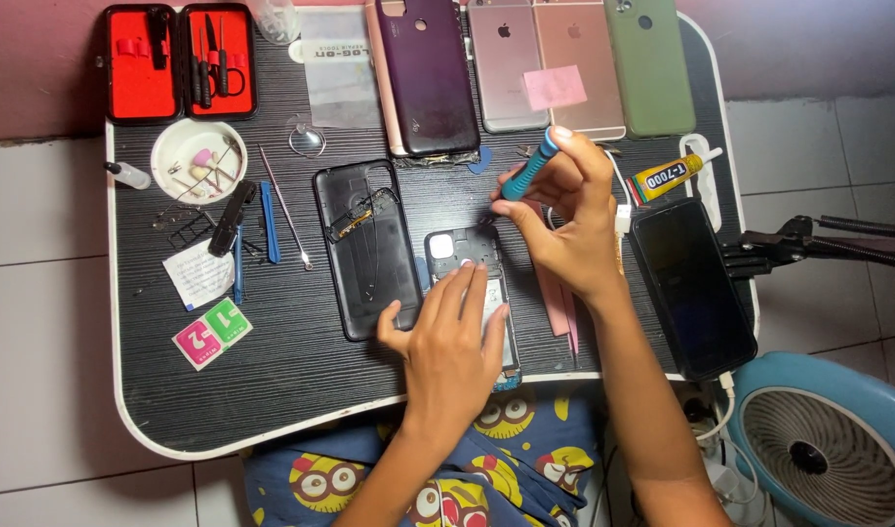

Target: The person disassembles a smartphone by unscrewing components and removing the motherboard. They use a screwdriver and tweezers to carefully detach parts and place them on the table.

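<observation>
An opened phone (467, 252) lies on the black table (301, 342) with its insides showing. My left hand (447, 342) presses flat on its lower half, fingers spread. My right hand (564, 210) grips a blue-handled screwdriver (525, 168), its tip down at the phone's top right corner. A removed black back cover (364, 249) lies just left of the phone.
Several phones (564, 63) line the far edge, a dark one (691, 288) lies at right beside a glue tube (667, 176). A red tool case (179, 60), a white dish of small parts (198, 161) and pry tools (270, 210) sit at left. A blue fan (828, 439) stands off the table.
</observation>
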